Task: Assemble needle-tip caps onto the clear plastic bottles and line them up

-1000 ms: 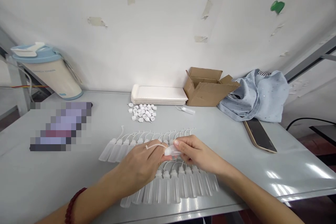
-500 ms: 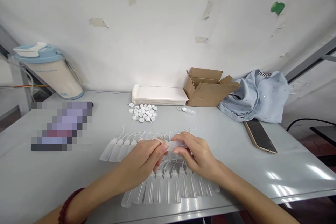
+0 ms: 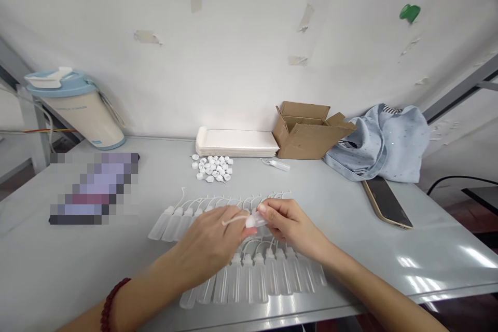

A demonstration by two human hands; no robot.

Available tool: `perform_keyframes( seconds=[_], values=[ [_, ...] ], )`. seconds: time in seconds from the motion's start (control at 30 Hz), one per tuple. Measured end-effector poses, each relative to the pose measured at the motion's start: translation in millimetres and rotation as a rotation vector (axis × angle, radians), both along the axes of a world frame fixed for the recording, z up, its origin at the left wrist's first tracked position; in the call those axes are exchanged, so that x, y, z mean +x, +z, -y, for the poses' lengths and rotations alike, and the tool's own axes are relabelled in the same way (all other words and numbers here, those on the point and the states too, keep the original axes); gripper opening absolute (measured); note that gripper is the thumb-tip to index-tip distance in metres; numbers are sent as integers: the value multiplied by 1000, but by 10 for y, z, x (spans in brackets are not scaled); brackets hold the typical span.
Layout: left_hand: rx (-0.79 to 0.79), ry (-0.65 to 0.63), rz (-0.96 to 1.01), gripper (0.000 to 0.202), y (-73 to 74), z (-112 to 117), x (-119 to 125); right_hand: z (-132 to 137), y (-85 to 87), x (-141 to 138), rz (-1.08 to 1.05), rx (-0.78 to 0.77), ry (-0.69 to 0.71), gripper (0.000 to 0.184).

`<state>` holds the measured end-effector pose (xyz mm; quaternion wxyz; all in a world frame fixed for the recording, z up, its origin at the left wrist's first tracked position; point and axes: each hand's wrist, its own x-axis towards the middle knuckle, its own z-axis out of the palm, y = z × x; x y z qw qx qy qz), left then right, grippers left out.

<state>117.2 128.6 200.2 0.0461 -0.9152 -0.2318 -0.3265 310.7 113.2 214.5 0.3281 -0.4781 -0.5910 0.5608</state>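
Note:
Above the rows of bottles, my right hand [image 3: 293,225] grips a small clear plastic squeeze bottle [image 3: 261,219] held on its side. Its white cap [image 3: 250,222], with a thin bent tube [image 3: 232,219], points toward my left. My left hand [image 3: 213,236] is closed at the cap, a fingertip showing just below it; its other fingertips are hidden. Nearer me lies a row of capped bottles [image 3: 249,282] with curved tubes. A second row of capped bottles [image 3: 167,224] lies behind, partly covered by my hands.
A pile of white caps [image 3: 213,167] lies farther back. Behind it are a stack of white packaging [image 3: 241,140], an open cardboard box [image 3: 311,137] and a single bottle [image 3: 280,165]. A cloth bag [image 3: 400,140], a phone [image 3: 389,203], a blurred phone-like device [image 3: 95,187] and a tumbler [image 3: 83,114] flank them.
My left hand has turned back-up and shifted slightly left around the cap, so cap and tube now show. My right hand keeps its grip on the bottle.

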Motion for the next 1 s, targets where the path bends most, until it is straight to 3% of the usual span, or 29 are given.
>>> perform_keyframes(
  seconds=[0.13,0.27,0.4,0.67,1.0],
  values=[
    [-274,87,-14,18,8,-221,-94,-149,-20,109,73,130,-121,39],
    [-303,254,-45,24,-81,-512,-306,-384,-74,360,341,381,-328,34],
    [-332,282,-73,31,-211,-688,-451,-618,-232,601,630,572,-335,34],
    [-401,256,-143,35,-254,-758,-468,-783,-510,764,814,702,-357,27],
    [-454,258,-167,34,-286,-794,-451,-834,-445,801,939,723,-391,21]
  ],
)
